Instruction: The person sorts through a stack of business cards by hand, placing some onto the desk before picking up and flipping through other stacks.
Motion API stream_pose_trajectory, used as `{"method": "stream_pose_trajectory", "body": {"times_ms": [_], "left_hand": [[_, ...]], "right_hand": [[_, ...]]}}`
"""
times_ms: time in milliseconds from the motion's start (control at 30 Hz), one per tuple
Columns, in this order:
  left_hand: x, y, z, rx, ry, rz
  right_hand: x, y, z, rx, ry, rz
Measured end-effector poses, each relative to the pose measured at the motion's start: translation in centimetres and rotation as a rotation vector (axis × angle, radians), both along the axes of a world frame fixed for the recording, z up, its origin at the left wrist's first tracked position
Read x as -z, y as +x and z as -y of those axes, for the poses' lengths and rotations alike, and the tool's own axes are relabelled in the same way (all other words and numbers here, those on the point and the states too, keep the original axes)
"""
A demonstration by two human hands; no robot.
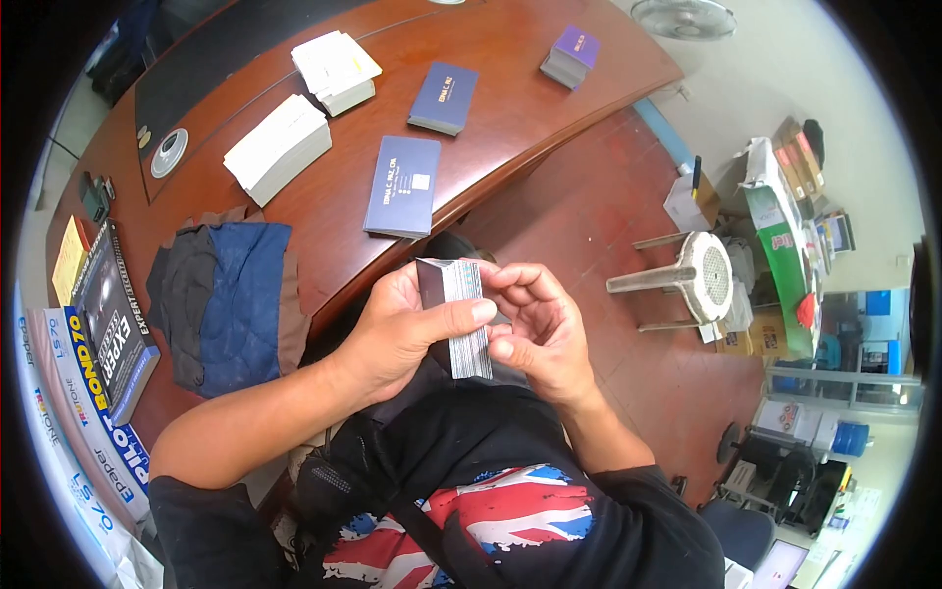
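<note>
My left hand (407,329) is closed around a thick stack of business cards (465,324), held edge-up in front of my chest with the thumb pressed across the card edges. The top of the stack shows a dark card face at its upper left. Beside it, my right hand (545,329) has its fingers loosely curled and apart, with the fingertips right at the stack's right side. Beyond my hands, on the desk, lies a stack of navy business cards (400,187) with pale print. A second navy card stack (444,96) sits farther back.
The brown wooden desk (520,128) also carries a purple card stack (571,57), two white card stacks (280,147) (336,71), folded cloth (226,304), a box (116,324) and paper reams (69,412). A white stool (687,278) stands on the red floor to the right.
</note>
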State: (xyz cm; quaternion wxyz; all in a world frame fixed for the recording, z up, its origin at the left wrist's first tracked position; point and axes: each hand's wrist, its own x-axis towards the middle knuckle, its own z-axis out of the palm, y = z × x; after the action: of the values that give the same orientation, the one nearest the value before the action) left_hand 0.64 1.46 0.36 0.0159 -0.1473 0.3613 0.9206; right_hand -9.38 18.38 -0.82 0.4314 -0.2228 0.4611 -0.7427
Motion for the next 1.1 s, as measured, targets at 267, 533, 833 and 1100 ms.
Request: {"method": "stream_pose_trajectory", "body": {"times_ms": [267,533,833,1100], "left_hand": [[1.0,0.6,0.4,0.146,0.128,0.007],[0.7,-0.1,0.0,0.184,0.043,-0.101],[-0.1,0.1,-0.3,0.124,0.098,0.015],[0.5,0.0,-0.5,0.020,0.004,0.080]], "right_hand": [[-0.8,-0.2,0.4,-0.080,0.081,-0.887],[-0.5,-0.7,0.9,-0.128,0.083,-1.144],[0.2,-0.1,0.6,-0.080,0.047,-1.115],[-0.2,0.8,0.8,0.063,0.033,-1.026]]}}
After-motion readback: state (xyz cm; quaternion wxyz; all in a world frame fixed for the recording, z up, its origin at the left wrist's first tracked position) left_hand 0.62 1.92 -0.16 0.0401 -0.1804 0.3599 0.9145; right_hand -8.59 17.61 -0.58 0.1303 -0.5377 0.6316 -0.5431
